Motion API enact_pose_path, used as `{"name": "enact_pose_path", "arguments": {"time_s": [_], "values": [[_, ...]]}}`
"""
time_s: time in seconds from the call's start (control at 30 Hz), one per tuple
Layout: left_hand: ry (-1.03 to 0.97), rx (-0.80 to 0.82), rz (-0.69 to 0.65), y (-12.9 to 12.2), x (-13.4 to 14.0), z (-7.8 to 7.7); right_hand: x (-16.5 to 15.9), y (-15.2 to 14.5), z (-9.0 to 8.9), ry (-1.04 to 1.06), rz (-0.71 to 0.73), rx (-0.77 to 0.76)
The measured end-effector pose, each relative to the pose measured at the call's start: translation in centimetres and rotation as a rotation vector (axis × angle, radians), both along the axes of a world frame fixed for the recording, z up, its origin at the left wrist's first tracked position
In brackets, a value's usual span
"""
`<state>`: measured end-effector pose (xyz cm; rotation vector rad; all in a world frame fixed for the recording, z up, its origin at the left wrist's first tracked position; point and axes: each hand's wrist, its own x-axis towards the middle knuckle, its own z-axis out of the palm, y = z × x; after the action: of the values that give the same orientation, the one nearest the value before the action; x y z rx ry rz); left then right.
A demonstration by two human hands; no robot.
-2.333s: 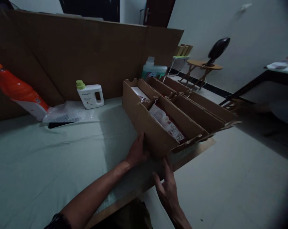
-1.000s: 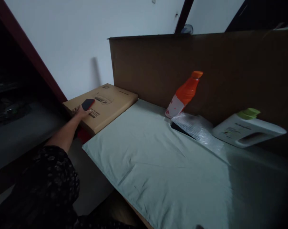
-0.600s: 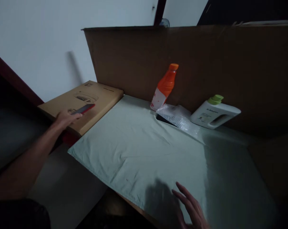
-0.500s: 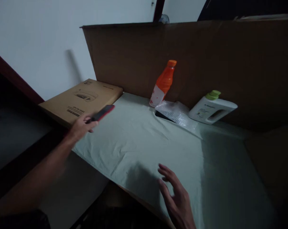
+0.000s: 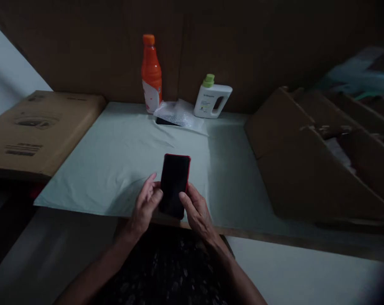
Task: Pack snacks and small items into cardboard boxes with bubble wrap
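A smartphone with a dark screen and a red case is upright between my hands, above the near edge of the cloth. My right hand grips its right side, thumb on the front edge and fingers behind. On the other side, my left hand holds the left edge with its thumb and curled fingers, the index finger sticking out. Farther back, bubble wrap lies over a flat black object, mostly covered. An orange bottle and a white jug with a green cap stand behind it.
A pale green cloth covers the table. At left lies a flat cardboard box. A cardboard organizer with compartments stands at right, with blurred bluish plastic behind it. A tall cardboard panel closes the back.
My left hand has brought the smartphone from beside the flat box to the front middle. My right hand has closed on it. The view has turned right and down, showing the organizer.
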<state>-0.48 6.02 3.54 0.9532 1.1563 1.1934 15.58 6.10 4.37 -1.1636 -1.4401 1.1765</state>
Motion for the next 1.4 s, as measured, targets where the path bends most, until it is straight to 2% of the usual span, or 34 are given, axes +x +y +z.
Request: {"name": "enact_pose_path", "arguments": {"time_s": [0.07,0.17,0.27,0.37,0.5,0.7,0.9,1.13,1.4], "values": [[-0.252,-0.166,0.004,0.5,0.6,0.2,0.5,-0.7,0.0,-0.017,0.044,0.004],[-0.496,-0.377,0.021,0.8,1.9,0.5,0.4,-1.5,-0.5,0.006,-0.007,-0.023],[-0.625,-0.431,0.098,0.7,3.2,1.1,0.2,-2.3,-1.4,0.086,-0.085,-0.057],[-0.706,-0.424,0.169,0.6,4.0,1.7,0.1,-2.9,-2.1,0.145,-0.17,0.003],[-0.701,-0.42,0.182,0.8,4.6,2.1,0.4,-3.2,-2.7,0.099,-0.258,0.114],[-0.661,-0.409,0.095,0.7,4.7,1.6,1.7,-3.7,-3.9,-0.046,-0.215,0.219],[-0.71,-0.536,0.005,0.7,4.5,1.1,2.2,-4.7,-4.9,0.054,-0.159,0.094],[-0.776,-0.474,0.035,0.4,5.0,0.3,2.0,-4.8,-5.2,0.231,-0.239,-0.042],[-0.753,-0.47,0.034,0.3,5.7,0.4,2.3,-5.4,-6.5,0.272,-0.286,-0.03]]}}
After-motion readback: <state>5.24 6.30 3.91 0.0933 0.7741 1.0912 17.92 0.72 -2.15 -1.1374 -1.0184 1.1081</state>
